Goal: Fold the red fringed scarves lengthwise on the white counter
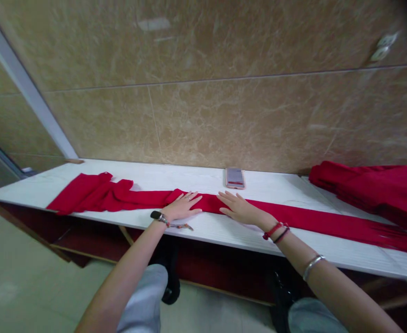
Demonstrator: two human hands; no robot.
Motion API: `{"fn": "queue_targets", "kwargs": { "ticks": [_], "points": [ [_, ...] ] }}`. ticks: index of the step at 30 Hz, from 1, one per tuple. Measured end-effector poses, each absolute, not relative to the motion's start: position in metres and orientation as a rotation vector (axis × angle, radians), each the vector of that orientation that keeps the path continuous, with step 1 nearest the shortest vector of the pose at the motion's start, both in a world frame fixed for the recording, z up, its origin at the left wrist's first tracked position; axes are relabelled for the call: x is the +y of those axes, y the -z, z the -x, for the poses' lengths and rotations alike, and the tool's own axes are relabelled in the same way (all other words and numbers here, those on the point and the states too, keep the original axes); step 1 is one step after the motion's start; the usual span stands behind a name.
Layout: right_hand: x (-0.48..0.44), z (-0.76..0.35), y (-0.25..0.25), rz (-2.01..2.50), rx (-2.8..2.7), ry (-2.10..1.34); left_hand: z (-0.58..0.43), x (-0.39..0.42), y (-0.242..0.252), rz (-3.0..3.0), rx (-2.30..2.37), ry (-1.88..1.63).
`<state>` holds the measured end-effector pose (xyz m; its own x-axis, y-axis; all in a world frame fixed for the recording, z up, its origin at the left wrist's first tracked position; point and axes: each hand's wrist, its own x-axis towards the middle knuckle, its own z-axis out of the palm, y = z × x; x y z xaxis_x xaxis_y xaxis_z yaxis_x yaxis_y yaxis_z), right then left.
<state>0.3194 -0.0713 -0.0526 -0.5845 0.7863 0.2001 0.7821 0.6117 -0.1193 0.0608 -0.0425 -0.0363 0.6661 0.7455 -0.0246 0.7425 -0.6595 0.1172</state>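
Note:
A long red scarf lies stretched along a white table top, from a rumpled end at the left to a fringed end at the right. My left hand rests flat on the scarf near its middle, fingers spread. My right hand lies flat on the scarf just to the right, fingers stretched out. Both hands press the cloth and hold nothing. A watch sits on my left wrist, and red and silver bracelets on my right arm.
A phone lies on the table behind my hands, near the marble wall. A pile of folded red cloth sits at the table's right end. A dark shelf runs below the table top.

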Motion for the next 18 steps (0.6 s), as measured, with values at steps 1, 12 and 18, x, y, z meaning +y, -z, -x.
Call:
{"fn": "queue_targets", "kwargs": {
  "ticks": [1,12,18],
  "points": [
    [-0.069,-0.312,0.056,1.287,-2.613,-0.016,-0.062,-0.044,0.035,-2.762,1.204,-0.032],
    [-0.065,-0.322,0.077,1.324,-2.665,0.035,0.069,-0.025,0.031,-2.589,1.602,-0.138],
    [-0.068,-0.288,0.051,1.249,-2.643,0.054,0.081,-0.038,0.030,-2.623,1.510,-0.249]
  ]
}}
